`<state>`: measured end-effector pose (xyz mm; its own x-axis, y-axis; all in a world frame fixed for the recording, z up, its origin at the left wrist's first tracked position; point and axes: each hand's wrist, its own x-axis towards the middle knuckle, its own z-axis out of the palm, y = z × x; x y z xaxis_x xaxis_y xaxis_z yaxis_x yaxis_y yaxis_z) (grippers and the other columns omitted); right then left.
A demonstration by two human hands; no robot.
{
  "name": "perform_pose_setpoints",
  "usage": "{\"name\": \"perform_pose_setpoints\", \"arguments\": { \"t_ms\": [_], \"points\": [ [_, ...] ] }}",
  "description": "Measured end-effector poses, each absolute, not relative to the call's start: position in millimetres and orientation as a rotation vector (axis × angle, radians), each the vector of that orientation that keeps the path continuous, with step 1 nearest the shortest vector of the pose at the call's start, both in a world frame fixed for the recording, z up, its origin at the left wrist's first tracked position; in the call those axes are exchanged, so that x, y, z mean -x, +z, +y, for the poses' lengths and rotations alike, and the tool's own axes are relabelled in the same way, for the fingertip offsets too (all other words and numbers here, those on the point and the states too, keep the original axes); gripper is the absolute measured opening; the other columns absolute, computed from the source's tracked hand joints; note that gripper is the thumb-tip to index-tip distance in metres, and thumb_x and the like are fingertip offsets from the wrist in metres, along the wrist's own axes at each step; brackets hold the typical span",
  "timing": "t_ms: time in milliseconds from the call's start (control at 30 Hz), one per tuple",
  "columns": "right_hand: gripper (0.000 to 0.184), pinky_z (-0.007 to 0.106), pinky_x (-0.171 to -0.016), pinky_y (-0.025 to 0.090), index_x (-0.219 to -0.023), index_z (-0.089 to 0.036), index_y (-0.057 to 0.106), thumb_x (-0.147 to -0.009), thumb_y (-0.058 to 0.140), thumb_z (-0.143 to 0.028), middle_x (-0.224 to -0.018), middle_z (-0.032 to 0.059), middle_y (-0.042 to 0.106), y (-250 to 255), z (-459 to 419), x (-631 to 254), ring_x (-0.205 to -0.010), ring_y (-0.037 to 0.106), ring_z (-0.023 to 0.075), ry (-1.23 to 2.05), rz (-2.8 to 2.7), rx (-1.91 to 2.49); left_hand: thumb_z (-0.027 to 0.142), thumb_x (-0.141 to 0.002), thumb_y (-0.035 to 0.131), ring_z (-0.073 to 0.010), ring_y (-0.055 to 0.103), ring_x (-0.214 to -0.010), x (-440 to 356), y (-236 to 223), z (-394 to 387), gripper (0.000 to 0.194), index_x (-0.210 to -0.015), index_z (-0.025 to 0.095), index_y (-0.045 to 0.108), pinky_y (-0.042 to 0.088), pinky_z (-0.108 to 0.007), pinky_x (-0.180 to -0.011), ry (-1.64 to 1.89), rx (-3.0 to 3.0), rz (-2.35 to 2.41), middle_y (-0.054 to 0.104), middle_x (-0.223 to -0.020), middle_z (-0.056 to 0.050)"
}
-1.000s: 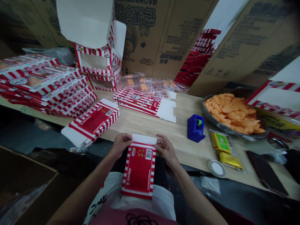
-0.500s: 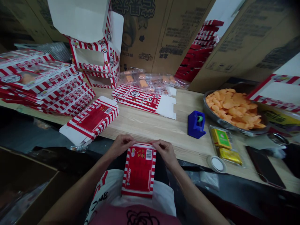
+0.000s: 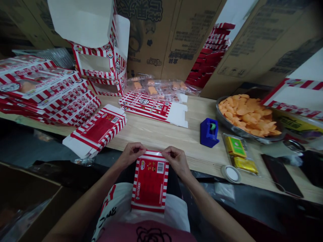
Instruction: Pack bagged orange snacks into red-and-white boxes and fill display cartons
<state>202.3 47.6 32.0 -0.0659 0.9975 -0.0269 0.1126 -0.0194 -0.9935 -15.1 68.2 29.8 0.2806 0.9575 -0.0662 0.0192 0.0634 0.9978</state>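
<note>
L hand [image 3: 131, 154] & R hand [image 3: 177, 160], both pinched nearly closed, grip red-striped box [image 3: 149, 184] nr top corners; uneven press. could crease edge.

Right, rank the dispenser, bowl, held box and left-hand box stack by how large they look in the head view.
Largest to smallest:
1. Box stack
2. Held box and bowl: too alike to rank
3. Dispenser

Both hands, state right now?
Left hand: closed, pinching the top left corner of the red box.
Right hand: closed, pinching the box's top right corner.
</note>
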Motion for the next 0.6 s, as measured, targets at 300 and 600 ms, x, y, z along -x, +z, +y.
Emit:
{"name": "perform_pose_setpoints", "arguments": {
  "t_ms": [300, 600],
  "points": [
    [0.022, 0.025, -0.05, 0.038, -0.056, -0.019, 0.059, -0.069, 0.071, -0.032, -0.055, -0.0001, 0.059, 33.8, 55.3, -199.0, -0.054, 0.051, 0.0138, 1.077, -1.429, 1.37, 0.031, -0.06, 0.078, -0.0098, 0.051, -0.047, 15.2, 30.8, 84.3, 0.022, -0.056, 0.014, 0.065, 0.037, -0.019, -0.046, 0.839, -1.314, 1.063, 0.06, -0.051, 0.002],
    [0.007, 0.033, -0.08, 0.049, -0.074, -0.023, 0.069, -0.074, 0.071, -0.03, -0.09, 0.0051, 0.071, 19.3, 20.3, -196.1, -0.087, 0.064, 0.0215, 1.168, -1.17, 1.172, 0.031, -0.069, 0.074, -0.021, 0.066, -0.086, 16.1, 17.1, 50.1, 0.02, -0.081, 0.016, 0.074, 0.051, -0.028, -0.075, 1.034, -1.081, 0.949, 0.073, -0.09, -0.008]
  ]
}}
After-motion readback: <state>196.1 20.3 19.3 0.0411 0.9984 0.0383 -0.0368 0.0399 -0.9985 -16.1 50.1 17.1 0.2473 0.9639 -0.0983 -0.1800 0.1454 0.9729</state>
